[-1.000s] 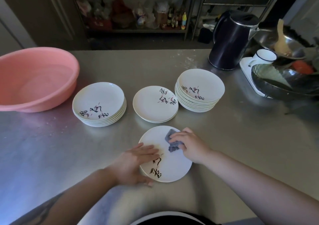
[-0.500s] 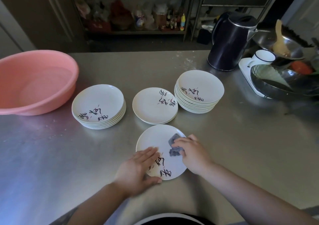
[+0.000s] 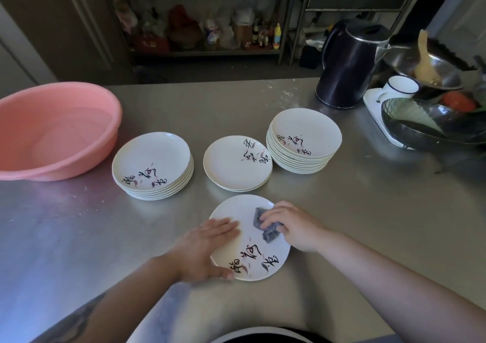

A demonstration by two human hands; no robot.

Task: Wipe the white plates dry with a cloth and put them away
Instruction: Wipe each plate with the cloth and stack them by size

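Note:
A white plate (image 3: 253, 253) with black brush writing lies flat on the steel table near me. My left hand (image 3: 207, 248) rests on its left side with straight fingers, thumb at the near rim. My right hand (image 3: 292, 227) grips a small grey cloth (image 3: 265, 227) and presses it on the plate's far right part. Behind stand three groups of like plates: a stack (image 3: 152, 165) on the left, a low pile (image 3: 238, 162) in the middle, a taller stack (image 3: 303, 138) on the right.
A pink basin (image 3: 52, 129) sits at the left edge. A dark kettle (image 3: 347, 64), a white mug (image 3: 399, 87) and metal bowls (image 3: 431, 127) crowd the far right. Shelves with bottles stand beyond the table.
The plate has turned under my hands, its writing swinging round to the near right rim. My right hand has shifted the cloth slightly across the plate's far side.

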